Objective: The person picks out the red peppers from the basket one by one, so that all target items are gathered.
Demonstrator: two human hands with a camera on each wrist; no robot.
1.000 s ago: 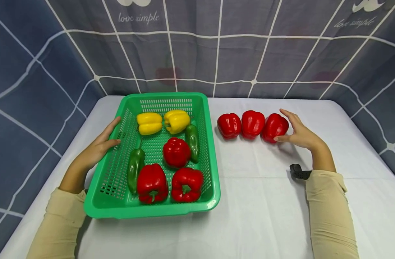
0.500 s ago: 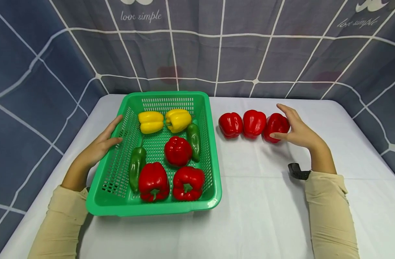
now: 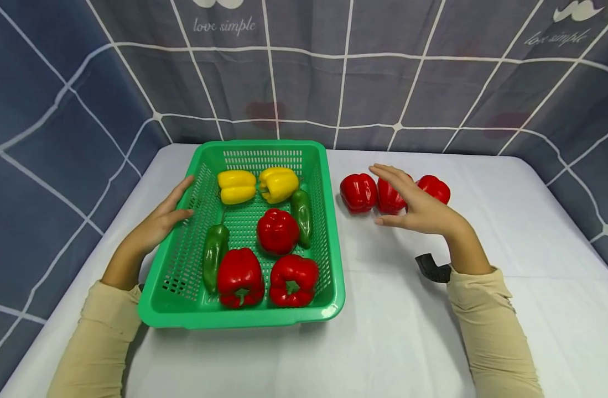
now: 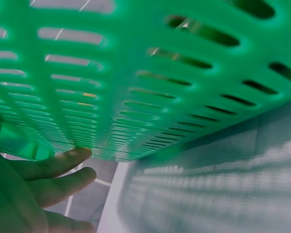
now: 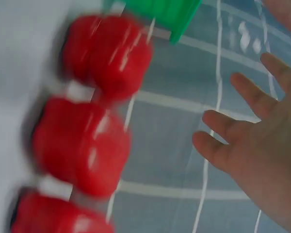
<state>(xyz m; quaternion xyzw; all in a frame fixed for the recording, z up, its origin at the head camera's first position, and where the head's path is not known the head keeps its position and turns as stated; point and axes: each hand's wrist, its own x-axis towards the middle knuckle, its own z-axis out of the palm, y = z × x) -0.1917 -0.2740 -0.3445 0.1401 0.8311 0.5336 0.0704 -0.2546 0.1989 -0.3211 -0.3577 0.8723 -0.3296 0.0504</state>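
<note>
My left hand rests at the left rim of a green plastic basket, its index fingertip and thumb lying over the edge. The left wrist view has fingers of that hand extended, apart, along the outside of the slotted wall. Just right of the basket, three red bell peppers sit in a row on the white cloth. My right hand hovers over them, fingers spread and holding nothing; it partly covers the middle pepper and the right one. In the right wrist view, the palm stands apart from the blurred peppers.
Inside the basket are two yellow bell peppers, two long green peppers and three red bell peppers. A white cloth covers the table. Grey-blue checked curtains hang behind and at both sides.
My right hand has moved left, from the rightmost red pepper to over the middle of the row. The left hand stays at the basket rim, and the peppers keep their places.
</note>
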